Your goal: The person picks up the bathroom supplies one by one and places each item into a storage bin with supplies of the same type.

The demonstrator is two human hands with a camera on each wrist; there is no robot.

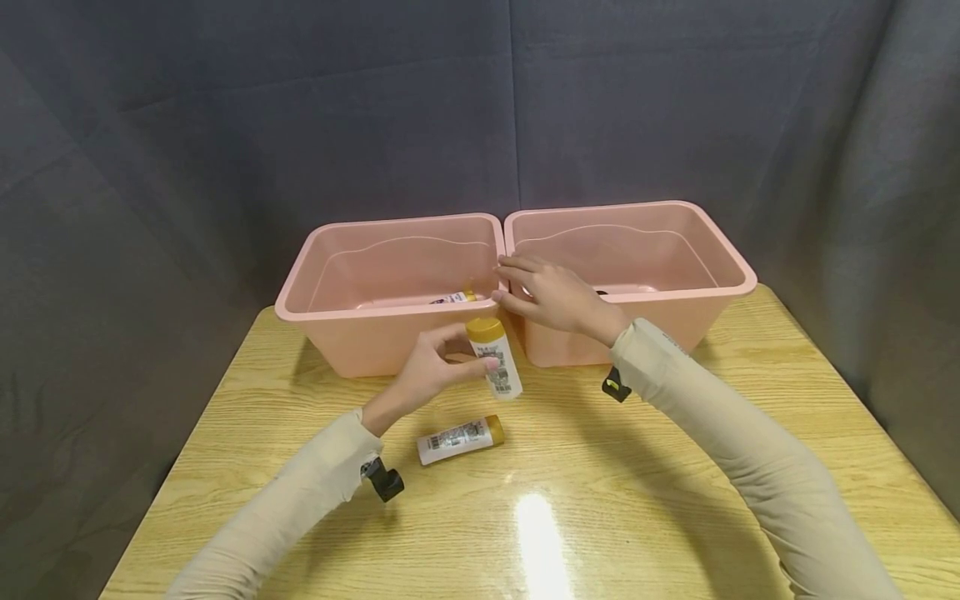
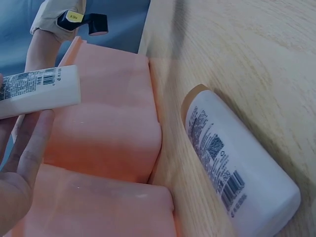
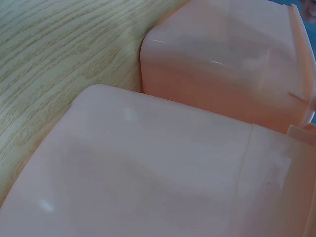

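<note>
My left hand point(image 1: 435, 367) holds a small white bottle with a gold cap point(image 1: 494, 358) upright in front of the left pink bin point(image 1: 330, 333); the same bottle point(image 2: 39, 91) shows in the left wrist view above my fingers point(image 2: 22, 163). A second white bottle point(image 1: 459, 439) lies on its side on the wooden table point(image 1: 637, 500), also seen as the lying bottle point(image 2: 237, 173). A third bottle point(image 1: 453, 297) lies inside the left bin. My right hand point(image 1: 551, 296) rests with straight fingers on the rims where the left bin meets the right pink bin point(image 1: 720, 283).
The two pink bins point(image 3: 163, 163) stand side by side at the table's far edge against a grey curtain point(image 1: 225, 125). A bright light glare point(image 1: 536, 542) lies on the tabletop near me.
</note>
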